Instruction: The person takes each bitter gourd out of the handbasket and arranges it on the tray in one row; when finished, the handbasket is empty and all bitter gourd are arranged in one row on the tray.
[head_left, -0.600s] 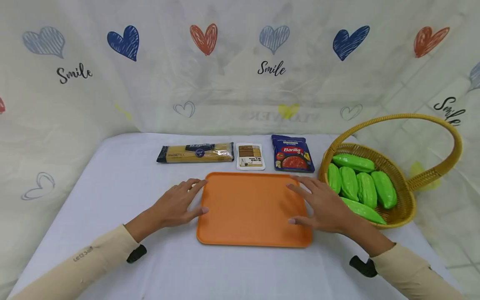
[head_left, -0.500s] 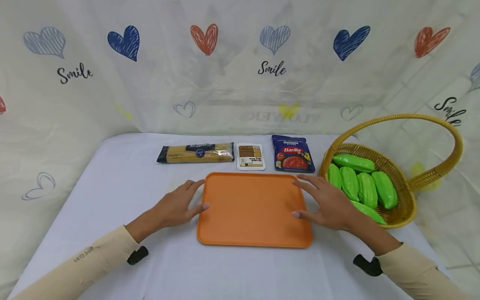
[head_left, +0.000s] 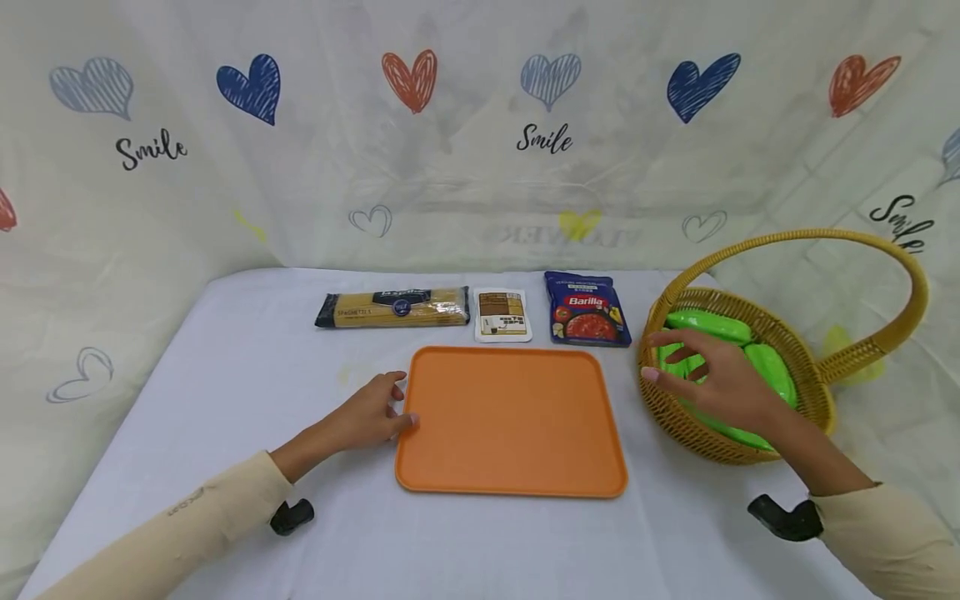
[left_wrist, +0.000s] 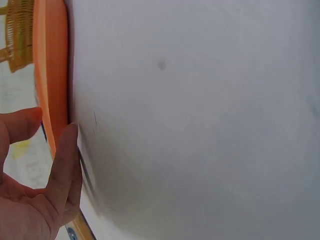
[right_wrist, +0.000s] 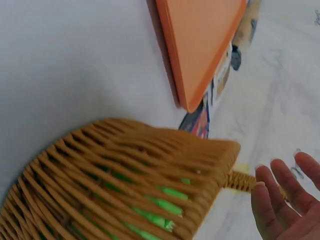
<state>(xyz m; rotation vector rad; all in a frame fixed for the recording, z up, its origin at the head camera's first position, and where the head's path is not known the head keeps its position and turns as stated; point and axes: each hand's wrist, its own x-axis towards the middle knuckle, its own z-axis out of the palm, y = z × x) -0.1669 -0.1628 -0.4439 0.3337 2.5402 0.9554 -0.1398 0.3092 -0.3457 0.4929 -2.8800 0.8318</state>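
Head view: even, diffuse light, decently sharp; source direction unclear. Soft shadows on the tablecloth (head_left: 465, 550) near the right forearm (head_left: 817, 458), small glare spots on the spaghetti pack (head_left: 393, 308) and green vegetables (head_left: 772, 371). Both wrist views dimmer, greyer, softer; left shows shadow beside the fingers (left_wrist: 64, 162), right has blurred backdrop (right_wrist: 285, 75).

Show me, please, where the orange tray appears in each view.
Head: the orange tray lies just below centre.
Left wrist: the orange tray shows as an upright strip, upper left.
Right wrist: the orange tray reaches down from the top edge, right of centre.
Shared landmark: the wicker basket, at right in head, top left in left wrist, lower left in right wrist.
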